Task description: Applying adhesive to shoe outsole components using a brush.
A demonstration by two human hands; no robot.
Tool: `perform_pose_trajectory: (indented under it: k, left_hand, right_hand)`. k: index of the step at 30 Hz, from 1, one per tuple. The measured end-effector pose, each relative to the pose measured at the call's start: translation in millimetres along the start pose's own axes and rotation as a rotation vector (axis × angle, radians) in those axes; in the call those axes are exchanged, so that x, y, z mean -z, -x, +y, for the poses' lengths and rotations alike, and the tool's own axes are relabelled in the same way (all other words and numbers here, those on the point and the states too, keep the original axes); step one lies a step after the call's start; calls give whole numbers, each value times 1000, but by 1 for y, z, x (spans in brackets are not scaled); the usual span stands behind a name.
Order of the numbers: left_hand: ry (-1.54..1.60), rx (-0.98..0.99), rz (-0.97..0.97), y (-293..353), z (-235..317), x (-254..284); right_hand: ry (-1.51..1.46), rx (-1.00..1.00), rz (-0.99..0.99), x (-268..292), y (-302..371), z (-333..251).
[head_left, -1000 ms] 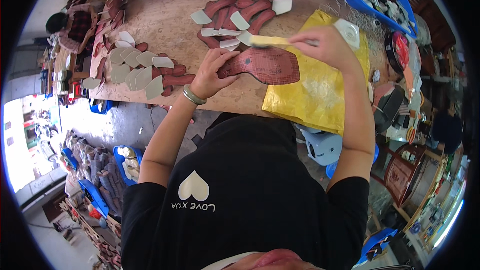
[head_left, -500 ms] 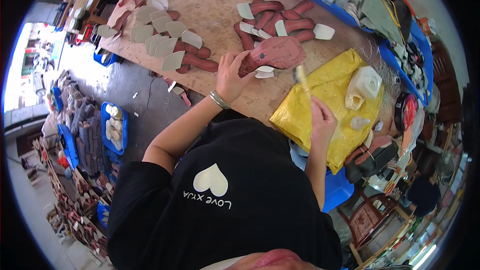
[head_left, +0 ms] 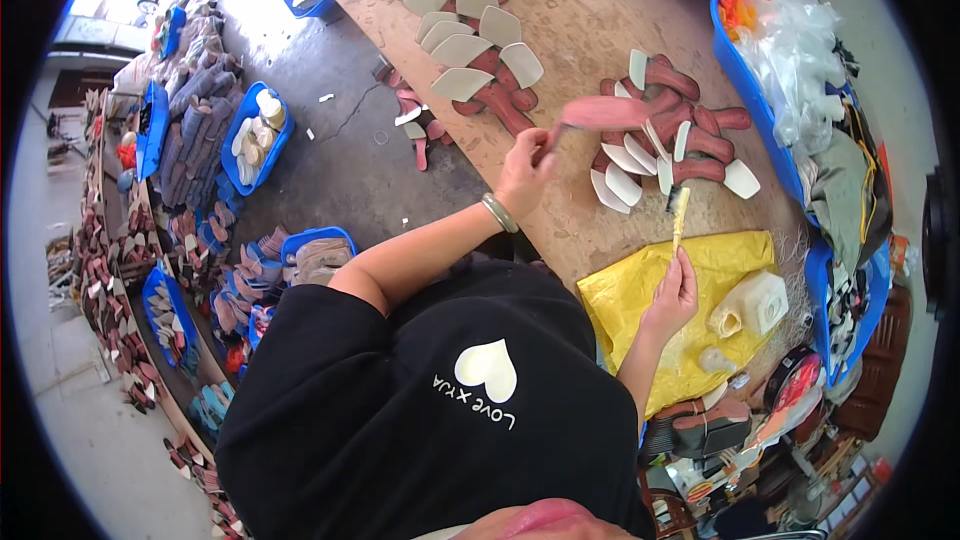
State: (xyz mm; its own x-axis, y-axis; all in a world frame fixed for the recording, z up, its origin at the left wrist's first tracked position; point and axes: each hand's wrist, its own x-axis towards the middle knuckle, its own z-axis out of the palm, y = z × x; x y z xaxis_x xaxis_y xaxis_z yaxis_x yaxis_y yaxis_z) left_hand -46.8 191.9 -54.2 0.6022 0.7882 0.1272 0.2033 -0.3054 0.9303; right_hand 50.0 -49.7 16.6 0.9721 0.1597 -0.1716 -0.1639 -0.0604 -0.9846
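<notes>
Well, my left fingers (head_left: 530, 150) grip one end of a red insole (head_left: 605, 113), blurred above the bench (head_left: 575, 210) by the heap of insoles (head_left: 705, 146), while my right fingers (head_left: 684, 278) pinch a brush (head_left: 681, 212) by its pale handle. To work neatly, I'd hold the insole by its edge, steady and level, with the bristles clear of the white flaps (head_left: 622, 187).

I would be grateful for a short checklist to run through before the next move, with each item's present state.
1. Left hand gripping the reddish shoe sole: ok.
2. Right hand holding the brush: ok.
3. Brush apart from the held sole: ok.
4. Whitish plastic jug on the yellow sheet: ok.
5. Sole's surface evenly coated: cannot tell, motion blur.
</notes>
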Motion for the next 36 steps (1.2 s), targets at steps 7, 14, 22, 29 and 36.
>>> perform_pose_trajectory:
  k: [7, 14, 22, 29, 36]
  left_hand:
    - [349, 283, 101, -22, -78, 37]
    - [743, 372, 198, -55, -52, 92]
    - [674, 203, 572, -153, -73, 221]
    - [236, 605, 715, -270, -209, 245]
    - [114, 766, 611, -342, -306, 220]
  right_hand:
    - [-2, -73, -14, -11, -1, -2]
    - [9, -48, -39, -19, -13, 3]
    - [71, -62, -33, -62, -30, 5]
    - [101, -33, -52, -117, -44, -2]
    - [180, -42, -39, -136, -45, 5]
